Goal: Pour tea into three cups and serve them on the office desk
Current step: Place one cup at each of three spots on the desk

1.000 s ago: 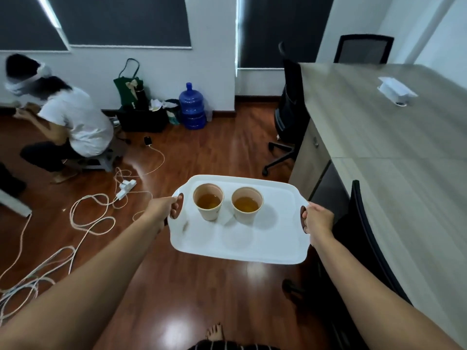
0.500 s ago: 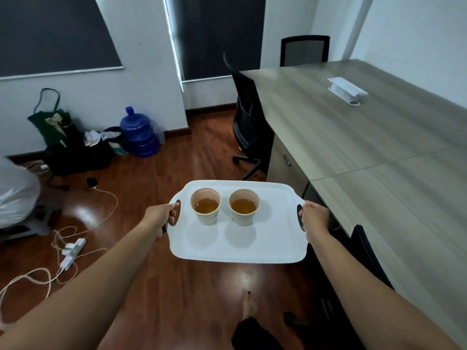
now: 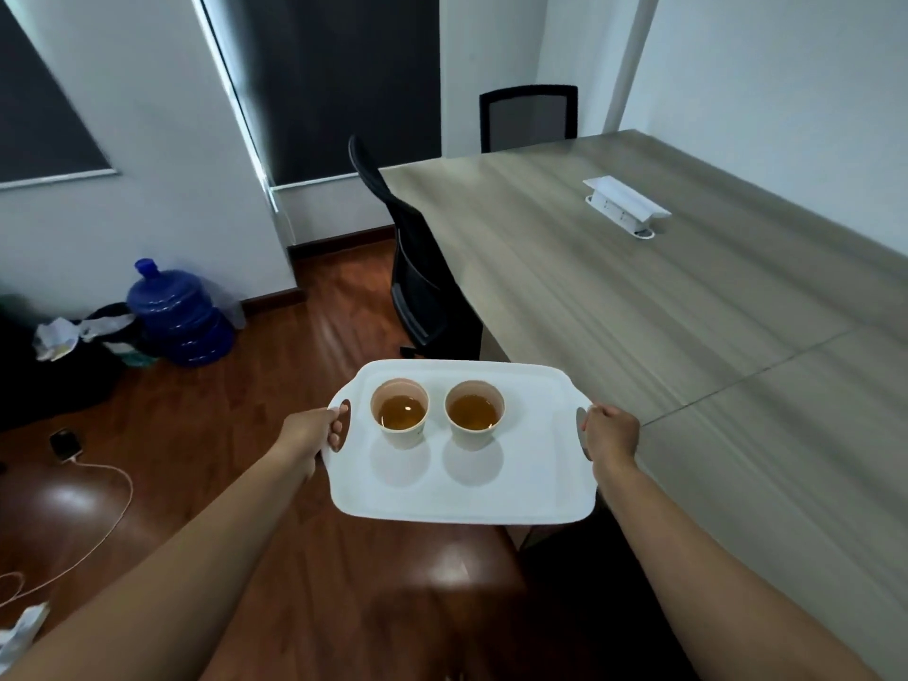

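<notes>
Tray [image 3: 462, 489] sits lower centre of frame, white plastic, carried level over the wood floor, its right edge just beside the grey office desk [image 3: 688, 307] that fills the right half. Two-handed hold by the cut-out handles makes sense: open cups of liquid, so both ends need support to keep it flat.

Left cup [image 3: 399, 412] and right cup [image 3: 474, 414] stand upright, side by side, near but not touching, toward the far half of the tray. Both hold amber tea. Only two visible; can't see a third anywhere.

Left hand [image 3: 314, 432]: fingers curled through the left handle slot, clamped on the rim, fingertips showing inside the cut-out. Right hand [image 3: 609, 432]: closed on the right handle, knuckles up, fingers wrapped under, tips hidden.

Both forearms run from the bottom corners inward, arms extended, wrists roughly straight.

Judgement: transport step; next is setting cups on the desk. Dark office chair [image 3: 422, 282] at the desk's near edge, centre frame, could obstruct.
</notes>
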Motion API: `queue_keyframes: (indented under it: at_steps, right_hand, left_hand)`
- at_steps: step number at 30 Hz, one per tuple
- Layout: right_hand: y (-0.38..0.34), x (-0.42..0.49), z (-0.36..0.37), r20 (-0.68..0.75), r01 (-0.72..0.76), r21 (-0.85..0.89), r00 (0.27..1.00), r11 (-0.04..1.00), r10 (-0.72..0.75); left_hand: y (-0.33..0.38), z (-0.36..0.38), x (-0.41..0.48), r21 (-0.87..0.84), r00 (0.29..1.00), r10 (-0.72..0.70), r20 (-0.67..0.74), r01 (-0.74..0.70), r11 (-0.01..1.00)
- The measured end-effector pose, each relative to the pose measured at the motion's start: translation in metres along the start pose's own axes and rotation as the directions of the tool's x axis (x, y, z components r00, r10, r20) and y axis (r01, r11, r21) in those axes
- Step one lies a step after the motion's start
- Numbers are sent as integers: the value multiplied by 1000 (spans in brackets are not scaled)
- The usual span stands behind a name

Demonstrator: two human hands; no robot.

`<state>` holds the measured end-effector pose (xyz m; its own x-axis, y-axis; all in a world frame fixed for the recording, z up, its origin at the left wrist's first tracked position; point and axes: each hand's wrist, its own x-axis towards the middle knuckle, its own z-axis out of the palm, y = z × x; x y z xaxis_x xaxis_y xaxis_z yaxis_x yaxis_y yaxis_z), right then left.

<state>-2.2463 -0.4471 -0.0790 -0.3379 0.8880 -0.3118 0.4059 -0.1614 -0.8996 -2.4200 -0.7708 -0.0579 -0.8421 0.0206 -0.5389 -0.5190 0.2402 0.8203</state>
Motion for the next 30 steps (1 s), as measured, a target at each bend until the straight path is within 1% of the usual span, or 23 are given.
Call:
queue_keyframes:
  at_steps: [7,10,13,18,21,25,30]
  right_hand:
    - [-20,72,2,-94,-6,-13,996,1000,5]
    - [-18,105,2,-151,-39,-1,988,999,39]
    - [-16,139,2,-233,-65,-29,971,997,57]
    - [-19,177,-1,-313,-124,-76,945,989,94]
    - [-23,197,-2,-354,-148,-92,929,985,107]
    - [-24,220,0,-404,-186,-70,904,980,143]
    - [-30,245,1,-408,-244,-137,897,960,170]
  left_hand:
    - [41,75,66,-7,995,-44,85,45,999]
    - [61,112,94,32,987,-65,146,61,998]
    - [80,150,122,82,974,-82,211,66,994]
    - [106,204,159,155,958,-118,261,79,985]
    - [122,236,178,205,942,-107,319,42,978]
    - [140,275,205,285,919,-96,383,-19,958]
    - [152,311,228,364,911,-106,399,-51,930]
